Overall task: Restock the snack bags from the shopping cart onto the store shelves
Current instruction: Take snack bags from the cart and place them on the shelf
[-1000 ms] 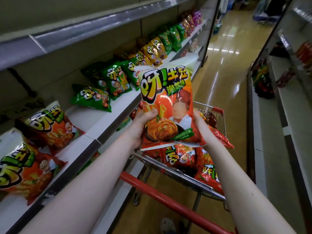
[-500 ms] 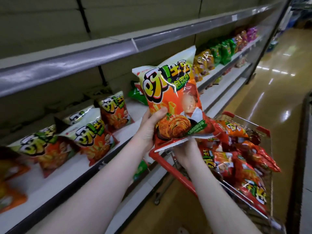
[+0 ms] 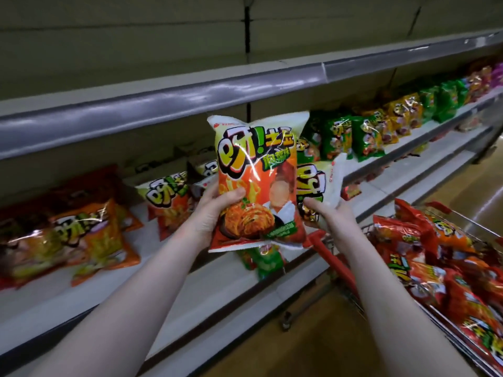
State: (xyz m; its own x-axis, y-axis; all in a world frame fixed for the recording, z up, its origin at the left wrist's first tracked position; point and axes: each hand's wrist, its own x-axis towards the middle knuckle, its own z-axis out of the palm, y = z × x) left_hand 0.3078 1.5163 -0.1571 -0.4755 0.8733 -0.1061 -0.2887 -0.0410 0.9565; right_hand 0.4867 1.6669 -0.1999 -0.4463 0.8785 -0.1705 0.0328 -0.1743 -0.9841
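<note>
My left hand grips an upright orange snack bag by its lower left side, in front of the middle shelf. Just to its right, my right hand holds a second orange snack bag, turned sideways and partly hidden behind the first. Both bags hang over the shelf's front edge. The shopping cart with its red handle stands at lower right, filled with several red-orange snack bags.
Orange bags lie on the middle shelf to the left and behind the held bags. Green bags and yellow ones fill it to the right. An upper shelf edge overhangs. A lower shelf holds a green bag.
The view has turned left to face the shelf. My right hand moved from under the first bag to its right side, where a second bag shows in it. Both bags are closer to the shelf.
</note>
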